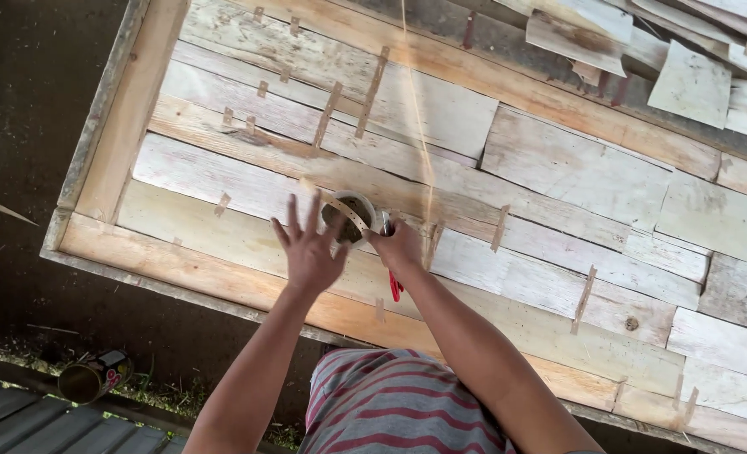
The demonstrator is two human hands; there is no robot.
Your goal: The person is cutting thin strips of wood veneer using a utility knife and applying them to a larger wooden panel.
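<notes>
Head view: one camera looking down on a wide wooden frame [129, 109] laid with pale veneer sheets [575, 168], short strips of brown tape [372, 91] bridging many of the seams.
Step in hand: taping sheet to sheet, by the look of it — a length of tape is drawn off the tape roll [348, 217] and stretched toward the left hand.
Tape roll: resting on the sheets near the frame's near edge, somewhat left of its middle, just in front of the person's two hands.
Left hand [308, 248]: fingers spread wide and released, palm down over the sheet, fingertips near the free end of the strip; whether they press it I cannot tell.
Right hand [400, 245]: clenched around red-handled scissors [394, 286], knuckles touching the roll's side; the blades are hidden.
Arms: both reach forward from the striped shirt [390, 403], forearms converging on the roll.
Next move calls for: a judgement only — laying the strip flat across a seam and cutting it close to the roll.
Off the frame: a can [94, 377] lies on the ground beyond the near left corner.
</notes>
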